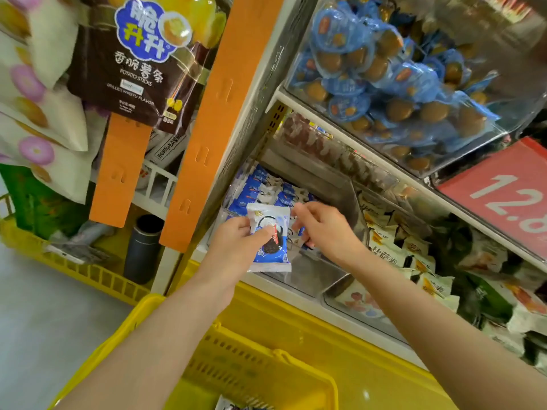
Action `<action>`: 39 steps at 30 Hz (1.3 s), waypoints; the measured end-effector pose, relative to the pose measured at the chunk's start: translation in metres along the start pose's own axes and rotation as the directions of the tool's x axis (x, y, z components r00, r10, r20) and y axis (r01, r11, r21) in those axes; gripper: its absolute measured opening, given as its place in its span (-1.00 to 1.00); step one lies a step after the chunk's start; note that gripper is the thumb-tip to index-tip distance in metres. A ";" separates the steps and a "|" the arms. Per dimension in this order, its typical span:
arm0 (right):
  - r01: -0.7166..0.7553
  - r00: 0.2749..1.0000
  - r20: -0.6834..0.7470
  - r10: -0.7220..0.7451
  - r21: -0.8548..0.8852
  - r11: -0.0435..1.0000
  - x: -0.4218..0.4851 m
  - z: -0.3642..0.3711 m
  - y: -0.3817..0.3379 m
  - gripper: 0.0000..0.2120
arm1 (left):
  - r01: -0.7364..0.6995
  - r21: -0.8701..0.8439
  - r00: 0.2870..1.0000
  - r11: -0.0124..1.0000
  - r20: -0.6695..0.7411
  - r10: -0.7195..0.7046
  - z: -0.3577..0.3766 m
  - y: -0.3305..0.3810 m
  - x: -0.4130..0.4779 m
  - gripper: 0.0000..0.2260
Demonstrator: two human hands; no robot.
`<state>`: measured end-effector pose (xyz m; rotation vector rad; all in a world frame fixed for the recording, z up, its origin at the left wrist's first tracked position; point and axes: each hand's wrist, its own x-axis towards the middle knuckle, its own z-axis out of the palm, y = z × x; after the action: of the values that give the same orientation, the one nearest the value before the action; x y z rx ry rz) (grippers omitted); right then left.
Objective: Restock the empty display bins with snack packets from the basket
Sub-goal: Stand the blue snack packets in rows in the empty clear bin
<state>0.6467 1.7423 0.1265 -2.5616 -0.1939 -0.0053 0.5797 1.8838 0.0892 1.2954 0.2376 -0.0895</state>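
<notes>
One blue-and-white cookie packet is pinched by the left hand, just over the front of the clear display bin. The right hand curls its fingers among the stacked packets; whether it grips one, I cannot tell. A weak pinch may drop the packet into the yellow basket, or the right hand may push the neat row over.

Glossy plastic-film snack packet, clear glossy plastic display bin, and a smooth yellow plastic slotted basket.
</notes>
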 end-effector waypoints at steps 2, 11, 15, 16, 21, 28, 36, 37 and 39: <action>-0.025 0.991 0.132 0.011 0.106 0.994 -0.025 0.003 -0.012 -0.61 | -0.018 -0.027 1.000 0.999 0.009 0.018 0.004 0.001 -0.003 -0.74; -0.169 0.985 0.139 0.105 0.610 0.775 -0.065 -0.005 -0.003 -0.82 | 0.063 -0.193 0.989 0.979 0.143 -0.035 0.011 -0.007 -0.019 -0.68; -0.211 0.969 0.236 0.078 0.614 0.760 -0.073 -0.013 0.009 -0.67 | -0.108 -0.044 0.986 0.993 0.127 0.113 0.010 -0.006 -0.019 -0.81; -0.216 0.964 0.254 0.074 0.594 0.775 -0.076 -0.015 0.012 -0.62 | -0.155 0.009 0.982 0.988 0.109 0.153 0.010 -0.005 -0.019 -0.83; 0.037 0.998 -0.064 -0.022 0.230 0.972 -0.079 -0.028 0.024 -0.54 | -0.456 0.418 0.886 0.786 0.130 0.445 0.011 -0.007 -0.017 -0.93; 0.257 0.963 0.111 -0.243 -0.128 0.958 -0.079 -0.012 0.023 -0.72 | -0.638 0.522 0.767 0.566 0.367 0.526 0.015 -0.021 -0.018 -0.86; 0.118 0.965 -0.213 -0.156 -0.182 0.976 -0.029 -0.052 0.030 -0.75 | -0.568 0.679 0.785 0.465 0.276 0.555 0.011 -0.011 0.028 -0.71; 0.098 0.960 -0.235 -0.150 -0.221 0.970 -0.019 -0.056 0.030 -0.77 | -0.554 0.726 0.786 0.407 0.295 0.544 0.011 -0.012 0.034 -0.71; 0.019 0.980 -0.178 -0.087 -0.352 0.936 0.000 -0.055 0.033 -0.75 | -0.536 0.810 0.774 0.237 0.360 0.522 0.011 -0.016 0.045 -0.73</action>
<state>0.6537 1.6854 0.1548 -2.8866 -0.2033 -0.3341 0.6215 1.8722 0.0668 2.4110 -0.3743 0.4500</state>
